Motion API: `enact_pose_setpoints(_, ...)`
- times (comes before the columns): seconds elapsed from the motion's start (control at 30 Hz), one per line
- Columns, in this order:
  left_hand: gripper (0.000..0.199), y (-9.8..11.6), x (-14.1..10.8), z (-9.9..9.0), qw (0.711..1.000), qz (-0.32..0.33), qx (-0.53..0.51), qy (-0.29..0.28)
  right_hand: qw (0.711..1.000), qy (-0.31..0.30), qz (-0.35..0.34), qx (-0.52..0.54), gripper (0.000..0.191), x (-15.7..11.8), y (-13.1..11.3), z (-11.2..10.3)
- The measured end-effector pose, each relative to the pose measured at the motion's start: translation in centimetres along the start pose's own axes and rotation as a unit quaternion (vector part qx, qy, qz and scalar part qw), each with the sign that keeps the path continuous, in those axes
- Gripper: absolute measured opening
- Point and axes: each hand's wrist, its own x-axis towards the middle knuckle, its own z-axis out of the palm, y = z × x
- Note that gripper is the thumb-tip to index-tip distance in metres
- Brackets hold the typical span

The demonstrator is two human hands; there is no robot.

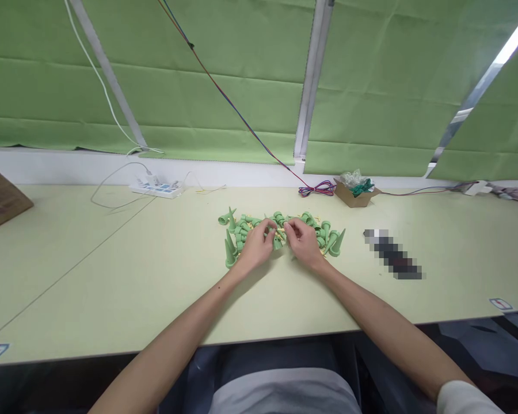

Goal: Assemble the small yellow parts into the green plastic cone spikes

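My left hand [259, 242] and my right hand [303, 240] meet over a pile of green cone-shaped plastic spikes on the table, both with fingers pinched. A small pale yellow piece [280, 230] shows between the two sets of fingertips, at the tips of my right hand. What the left fingers pinch is mostly hidden. Just below them is a green plastic part [277, 243]; whether it is held or lies in the pile, I cannot tell. Some spikes stand point up, like the green spike [229, 253] on the left and another spike [337, 244] on the right.
Small yellow bits lie among the green parts. Behind stand a white power strip [157, 188], a coiled cable [317, 188] and a small cardboard box [354, 198] with plastic bags. A blurred dark object [392, 255] lies right; a brown item [2, 198] is far left.
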Motion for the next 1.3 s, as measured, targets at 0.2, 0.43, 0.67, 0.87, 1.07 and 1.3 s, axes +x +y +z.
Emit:
enact_pose_setpoints(0.2,0.014,0.04,0.07,0.02,1.000,-0.005,-0.016,0.021,0.998,-0.030,-0.045,-0.021,0.027,-0.19,-0.41,-0.09)
enact_pose_setpoints(0.43,0.015,0.35,-0.10,-0.10,1.000,0.002,-0.007,0.024,0.996,-0.056,-0.036,-0.067,0.028,-0.15,-0.41,-0.08)
enact_pose_setpoints(0.67,0.017,0.35,-0.23,-0.12,1.000,0.003,0.002,0.025,0.995,-0.047,-0.024,-0.079,0.029,-0.12,-0.55,-0.03)
enact_pose_setpoints(0.87,0.017,0.49,-0.32,-0.19,1.000,0.003,-0.002,0.021,0.996,-0.031,-0.027,-0.075,0.027,0.01,-0.25,0.04)
enact_pose_setpoints(1.07,0.017,0.44,-0.29,-0.13,1.000,0.004,-0.001,0.025,0.996,-0.028,-0.021,-0.082,0.026,-0.02,-0.11,0.08)
enact_pose_setpoints(1.3,0.018,0.39,-0.29,-0.12,1.000,0.010,0.005,0.024,0.996,-0.036,-0.020,-0.076,0.027,-0.07,-0.17,0.12)
